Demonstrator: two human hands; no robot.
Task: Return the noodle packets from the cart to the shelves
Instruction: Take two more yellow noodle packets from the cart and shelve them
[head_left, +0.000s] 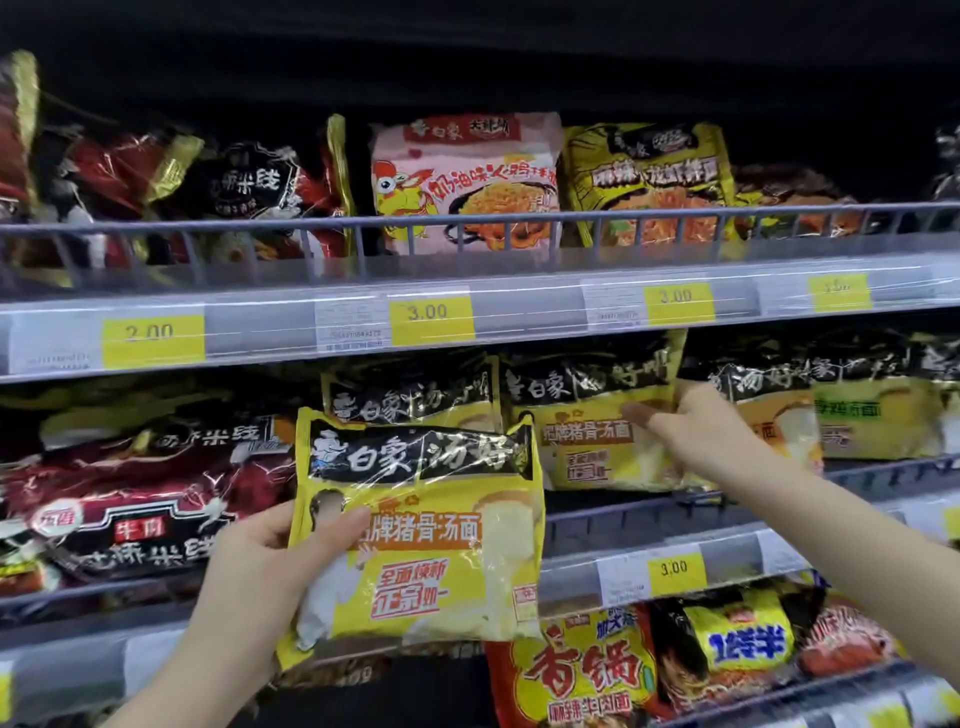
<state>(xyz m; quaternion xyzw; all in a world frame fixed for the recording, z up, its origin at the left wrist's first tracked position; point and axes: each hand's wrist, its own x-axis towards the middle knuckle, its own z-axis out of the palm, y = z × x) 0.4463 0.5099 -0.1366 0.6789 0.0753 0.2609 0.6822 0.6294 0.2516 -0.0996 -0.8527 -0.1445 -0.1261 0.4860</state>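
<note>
Two hands: we find both raised at the shelving.
Left hand (270, 551): ours grips a yellow noodle packet (426, 525) at its left edge, thumb curled over the front.
Held packet: upright, in front of the middle shelf (649, 551), apart from the stock behind it.
Right hand (696, 421): ours is on a matching shelved packet (587, 421) on the middle shelf, fingers curled round its upper right edge, thumb on its front.
Middle shelf, left: we note dark red packets (130, 493) lying there.
Upper shelf (467, 312): we see a pink packet (462, 182) beside a yellow-black one (649, 182), behind a wire rail.
Price tags (431, 314): yellow, reading 2.00 and 3.00.
Cart: outside our view.
</note>
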